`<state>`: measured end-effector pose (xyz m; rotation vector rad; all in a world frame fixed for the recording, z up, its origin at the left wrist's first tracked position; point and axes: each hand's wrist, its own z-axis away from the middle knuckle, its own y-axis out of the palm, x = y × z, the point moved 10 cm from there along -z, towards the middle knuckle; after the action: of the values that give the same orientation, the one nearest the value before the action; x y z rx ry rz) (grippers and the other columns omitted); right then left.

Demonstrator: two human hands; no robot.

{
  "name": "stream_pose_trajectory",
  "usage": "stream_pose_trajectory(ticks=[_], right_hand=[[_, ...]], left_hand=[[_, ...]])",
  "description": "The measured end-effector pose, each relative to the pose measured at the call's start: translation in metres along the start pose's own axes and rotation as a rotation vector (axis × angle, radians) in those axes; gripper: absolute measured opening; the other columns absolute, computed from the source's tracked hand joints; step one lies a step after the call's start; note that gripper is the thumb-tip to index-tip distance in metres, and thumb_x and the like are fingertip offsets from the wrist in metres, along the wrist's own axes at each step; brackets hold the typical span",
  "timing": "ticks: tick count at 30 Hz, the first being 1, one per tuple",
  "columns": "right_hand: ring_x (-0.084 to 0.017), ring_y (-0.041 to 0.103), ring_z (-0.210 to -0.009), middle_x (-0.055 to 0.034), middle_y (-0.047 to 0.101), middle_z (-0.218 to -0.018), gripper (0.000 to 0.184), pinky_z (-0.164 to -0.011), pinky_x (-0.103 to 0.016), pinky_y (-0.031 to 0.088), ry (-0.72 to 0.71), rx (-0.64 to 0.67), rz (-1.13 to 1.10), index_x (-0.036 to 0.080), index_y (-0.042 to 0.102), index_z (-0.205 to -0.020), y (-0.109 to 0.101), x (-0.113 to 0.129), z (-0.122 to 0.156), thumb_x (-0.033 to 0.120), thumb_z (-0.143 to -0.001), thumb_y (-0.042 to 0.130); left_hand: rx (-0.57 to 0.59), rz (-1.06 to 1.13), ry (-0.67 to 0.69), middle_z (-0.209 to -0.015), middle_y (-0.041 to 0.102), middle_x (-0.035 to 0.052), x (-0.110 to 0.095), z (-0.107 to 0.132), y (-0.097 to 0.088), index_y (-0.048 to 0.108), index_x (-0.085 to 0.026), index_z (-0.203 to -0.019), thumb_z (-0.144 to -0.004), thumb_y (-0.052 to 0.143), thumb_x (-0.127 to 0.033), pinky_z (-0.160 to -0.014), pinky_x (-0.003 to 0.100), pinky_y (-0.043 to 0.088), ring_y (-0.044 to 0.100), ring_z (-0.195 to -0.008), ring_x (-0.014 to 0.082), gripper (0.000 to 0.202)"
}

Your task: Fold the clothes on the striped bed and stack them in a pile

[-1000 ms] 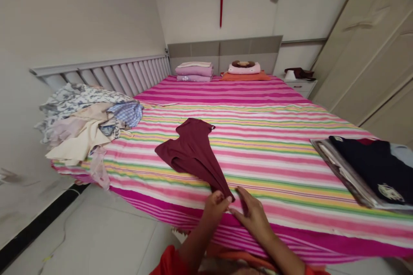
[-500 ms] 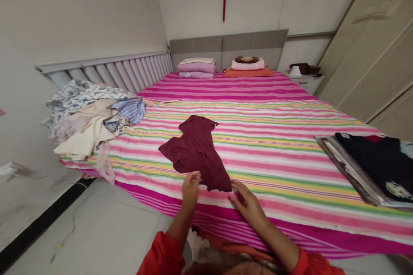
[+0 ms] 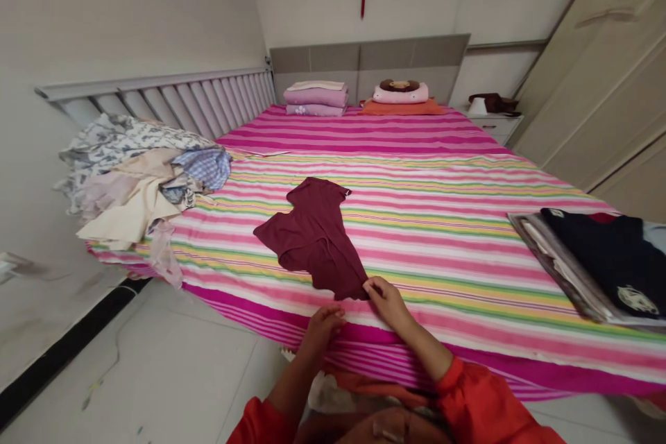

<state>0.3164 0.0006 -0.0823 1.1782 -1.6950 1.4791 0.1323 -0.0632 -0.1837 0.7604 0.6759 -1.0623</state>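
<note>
Left hand (image 3: 322, 328) has moved since the frame half a second earlier: it has drawn back from the near left part of the garment (image 3: 320, 229) toward the bed's near edge. Right hand (image 3: 388, 303), then loosely parted beside the near right corner, is now closed on that corner.

Position: the maroon garment lies on the striped bed (image 3: 452, 243), in front of the person and close to the near edge. Its long axis runs aslant, from the far left to the near right. The far end points toward the headboard (image 3: 317, 59) and a little left; the near end points toward the person and a little right. One flap juts out to the left, across the axis. A small white tag (image 3: 348, 192) shows at the far right corner. The cloth lies mostly flat, with slight creases, and the near hem is wavy.

Hands: the right pinches the near right corner between thumb and fingers. The left has its fingers loosely bent and slightly parted, just short of the near hem; contact cannot be confirmed.

Surroundings: a loose pile (image 3: 138, 180) of clothes lies on the left side of the bed, beside the radiator (image 3: 182, 104). A folded stack (image 3: 598, 263), dark on top, lies at the right, well apart from the garment. Purple bedding (image 3: 316, 98) and pink bedding (image 3: 400, 95) sit by the headboard.
</note>
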Motion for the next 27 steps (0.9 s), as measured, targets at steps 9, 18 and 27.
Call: stream_pose_trajectory(ticks=[9,18,27], right_hand=[[-0.016,0.058,-0.063,-0.0025,0.066,-0.075,0.013,-0.062,-0.028,0.050,0.030,-0.036,-0.016,0.022,0.064,-0.080,-0.004,-0.001,0.018,0.030,-0.082,0.054],[-0.026,0.060,-0.116,-0.0121,0.066,-0.121,0.033,-0.100,-0.044,0.048,-0.122,-0.022,-0.002,0.022,0.068,-0.110,0.018,0.016,0.022,0.024,-0.079,0.055],[-0.024,0.070,-0.072,-0.0073,0.074,-0.077,0.045,-0.070,-0.036,0.058,0.240,-0.092,-0.437,0.019,0.070,-0.096,-0.041,-0.001,0.029,0.060,-0.078,0.060]], left_hand=[[0.010,-0.083,0.078,-0.057,0.056,-0.0037,-0.024,-0.023,0.026,0.057,-0.018,-0.068,-0.056,0.082,-0.050,-0.050,0.020,0.037,0.051,-0.051,0.0084,0.042],[0.086,-0.244,0.456,-0.067,0.060,-0.0009,-0.067,0.017,0.054,0.064,-0.020,-0.056,-0.052,0.084,-0.034,-0.068,0.025,0.045,0.055,-0.072,0.0154,0.025],[-0.168,-0.047,0.377,-0.078,0.068,0.0028,-0.106,-0.013,-0.025,0.069,-0.019,-0.078,-0.059,0.080,-0.033,-0.069,0.025,0.048,0.063,-0.078,0.0165,0.026]])
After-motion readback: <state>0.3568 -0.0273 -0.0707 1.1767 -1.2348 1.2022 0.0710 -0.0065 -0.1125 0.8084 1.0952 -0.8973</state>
